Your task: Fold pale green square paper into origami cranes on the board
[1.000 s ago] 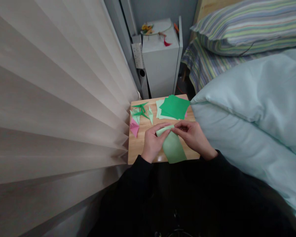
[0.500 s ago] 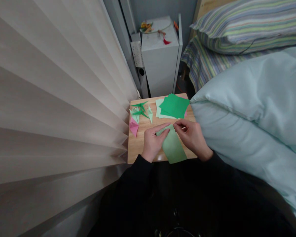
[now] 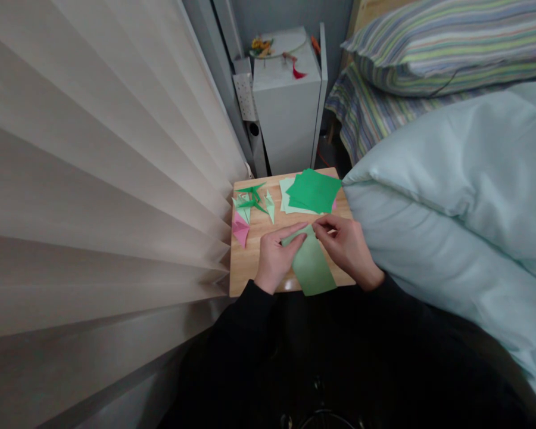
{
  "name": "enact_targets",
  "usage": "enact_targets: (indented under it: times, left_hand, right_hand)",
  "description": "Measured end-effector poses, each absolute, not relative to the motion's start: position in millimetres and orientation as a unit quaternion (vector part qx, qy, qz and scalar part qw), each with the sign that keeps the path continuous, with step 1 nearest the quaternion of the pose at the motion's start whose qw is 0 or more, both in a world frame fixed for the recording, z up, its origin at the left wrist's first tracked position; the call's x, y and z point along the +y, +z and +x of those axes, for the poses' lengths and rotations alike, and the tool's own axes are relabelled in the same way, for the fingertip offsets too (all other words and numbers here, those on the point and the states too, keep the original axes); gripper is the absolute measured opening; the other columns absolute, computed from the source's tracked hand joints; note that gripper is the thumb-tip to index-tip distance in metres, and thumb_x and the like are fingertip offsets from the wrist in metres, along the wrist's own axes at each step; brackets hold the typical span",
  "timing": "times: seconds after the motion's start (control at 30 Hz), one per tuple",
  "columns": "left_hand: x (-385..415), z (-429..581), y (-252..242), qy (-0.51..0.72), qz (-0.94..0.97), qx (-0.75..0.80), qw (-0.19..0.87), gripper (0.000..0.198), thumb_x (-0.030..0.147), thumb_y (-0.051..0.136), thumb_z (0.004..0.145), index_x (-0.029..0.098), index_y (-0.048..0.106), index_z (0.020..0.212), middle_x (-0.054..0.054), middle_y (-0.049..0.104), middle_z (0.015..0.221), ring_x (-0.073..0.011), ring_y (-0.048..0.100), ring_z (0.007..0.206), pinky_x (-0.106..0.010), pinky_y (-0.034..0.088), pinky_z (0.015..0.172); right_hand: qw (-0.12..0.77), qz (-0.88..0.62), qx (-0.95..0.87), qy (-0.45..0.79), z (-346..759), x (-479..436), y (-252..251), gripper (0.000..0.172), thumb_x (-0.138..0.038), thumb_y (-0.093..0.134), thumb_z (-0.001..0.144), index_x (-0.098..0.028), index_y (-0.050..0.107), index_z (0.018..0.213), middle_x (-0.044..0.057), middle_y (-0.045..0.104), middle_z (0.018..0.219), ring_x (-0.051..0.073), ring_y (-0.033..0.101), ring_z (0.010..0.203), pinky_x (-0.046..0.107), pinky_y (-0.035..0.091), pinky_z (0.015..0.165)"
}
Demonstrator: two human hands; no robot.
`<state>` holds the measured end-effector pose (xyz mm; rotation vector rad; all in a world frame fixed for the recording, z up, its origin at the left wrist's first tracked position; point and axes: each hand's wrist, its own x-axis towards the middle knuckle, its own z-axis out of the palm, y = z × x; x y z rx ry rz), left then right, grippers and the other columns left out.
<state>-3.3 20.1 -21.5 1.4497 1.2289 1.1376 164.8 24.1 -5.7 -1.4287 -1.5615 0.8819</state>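
Note:
A light green sheet of paper (image 3: 311, 269) lies folded into a long strip on the small wooden table (image 3: 246, 268), its near end hanging over the front edge. My left hand (image 3: 277, 253) presses flat on the sheet's far left corner, fingers stretched out. My right hand (image 3: 345, 244) pinches the sheet's far right corner between thumb and fingers.
A stack of dark and light green paper squares (image 3: 313, 192) lies at the table's back right. Several folded paper figures, green (image 3: 252, 199) and pink (image 3: 240, 231), sit at the back left. A pleated curtain (image 3: 93, 196) is left, a pale duvet (image 3: 451, 196) right, a white cabinet (image 3: 288, 101) behind.
My left fingers have flattened the raised far corner of the sheet down onto the table. My right hand's pinch has shifted slightly along the far edge.

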Motion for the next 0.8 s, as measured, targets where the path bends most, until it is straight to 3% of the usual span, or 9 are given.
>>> enact_targets:
  times: [0.23,0.47,0.63,0.73,0.8]
  left_hand:
    - [20,-4,-20,0.461,0.583,0.505,0.438,0.021,0.021,0.074,0.086,0.02,0.083,0.105,-0.007,0.081,0.11,-0.0254,0.078,0.105,-0.041,0.061,0.101]
    - [23,-7,-18,0.5,0.55,0.523,0.417,0.023,0.025,0.076,0.085,0.02,0.082,0.107,-0.008,0.081,0.113,-0.0249,0.076,0.108,-0.04,0.059,0.1]
    - [27,-18,-20,0.507,0.538,0.533,0.412,0.03,0.03,0.079,0.083,0.02,0.081,0.111,-0.007,0.081,0.108,-0.021,0.073,0.095,-0.033,0.058,0.086]
    - [28,-26,-20,0.502,0.536,0.536,0.416,0.034,0.031,0.08,0.083,0.021,0.079,0.116,-0.005,0.08,0.102,-0.0173,0.07,0.085,-0.028,0.055,0.078]
    - [28,-27,-19,0.516,0.535,0.528,0.411,0.032,0.032,0.079,0.084,0.021,0.08,0.114,-0.005,0.079,0.104,-0.0169,0.069,0.086,-0.028,0.053,0.078]
  right_hand:
    - [0.412,-0.565,-0.62,0.357,164,24,-5,0.022,-0.032,0.059,0.09,-0.019,0.07,0.077,0.005,0.071,0.073,0.018,0.064,0.068,0.03,0.05,0.062]
    - [0.405,-0.505,-0.604,0.465,162,24,-5,0.02,-0.039,0.07,0.085,-0.019,0.069,0.079,0.003,0.072,0.075,0.017,0.063,0.067,0.03,0.051,0.063]
    - [0.383,-0.5,-0.6,0.493,176,32,-8,0.019,-0.036,0.075,0.08,-0.02,0.066,0.074,0.002,0.069,0.07,0.016,0.062,0.065,0.03,0.051,0.061]
    - [0.389,-0.499,-0.59,0.501,178,33,-8,0.018,-0.035,0.076,0.08,-0.019,0.068,0.084,0.003,0.071,0.075,0.017,0.066,0.07,0.032,0.054,0.066]
    - [0.403,-0.495,-0.581,0.505,175,31,-10,0.024,-0.038,0.076,0.082,-0.02,0.069,0.096,0.006,0.074,0.09,0.02,0.07,0.082,0.033,0.057,0.072]
